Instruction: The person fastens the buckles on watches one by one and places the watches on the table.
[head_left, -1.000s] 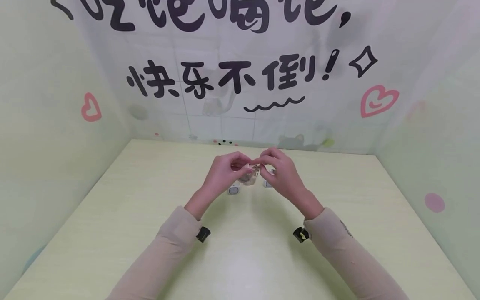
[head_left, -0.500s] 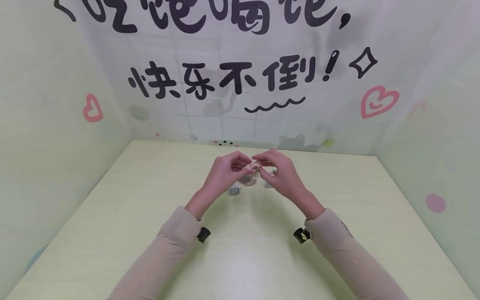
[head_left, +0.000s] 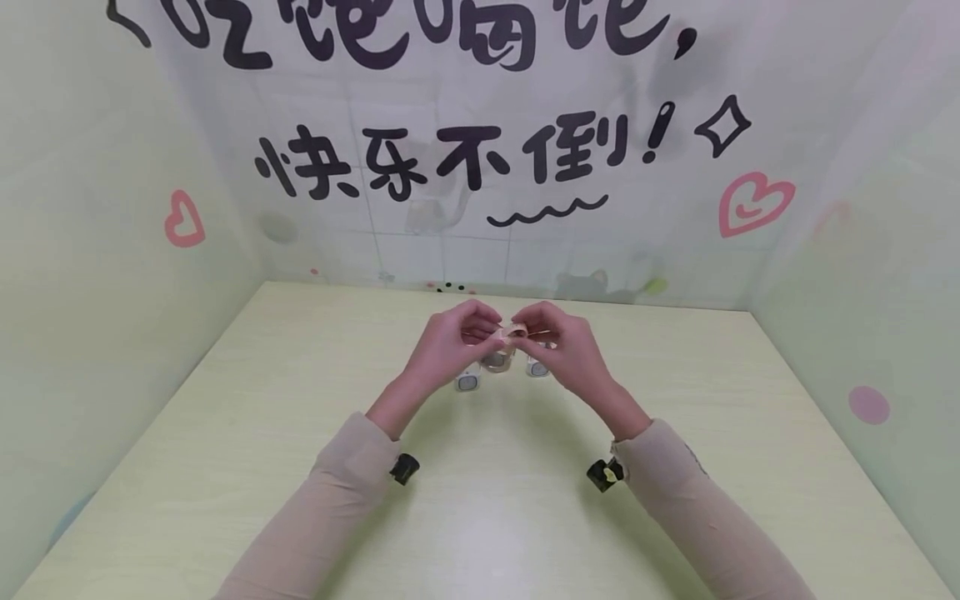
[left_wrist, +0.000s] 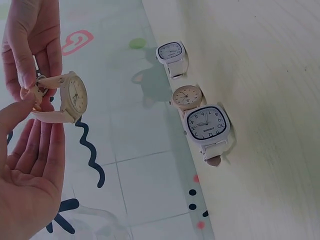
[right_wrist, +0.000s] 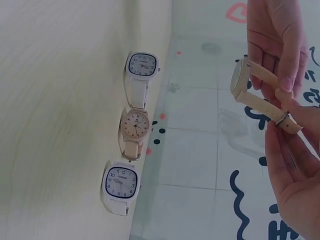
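Note:
Both hands hold up a cream wristwatch (left_wrist: pixel 78 97) with a round dial, above the back of the table. Its strap (right_wrist: pixel 261 106) is bent into a loop, with the two ends meeting between the fingers. My left hand (head_left: pixel 450 337) pinches one part of the strap. My right hand (head_left: pixel 567 337) pinches the strap near the metal buckle (right_wrist: pixel 283 118). Fingers partly cover where the ends meet, so I cannot tell whether the buckle is fastened. In the right wrist view the dial (right_wrist: pixel 240 80) faces left, seen nearly edge-on.
Standing in a row near the table's back edge are a white square watch (right_wrist: pixel 142 65), a cream round watch (right_wrist: pixel 135 125) and another white square watch (right_wrist: pixel 120 182). Behind them rises a printed curtain (head_left: pixel 442 250). Dark wrist cameras (head_left: pixel 405 468) hang under the cuffs.
The right fingers have drawn back from the left fingertips and now pinch the strap, which shows as a raised loop between the hands. The left hand stays nearly in place.

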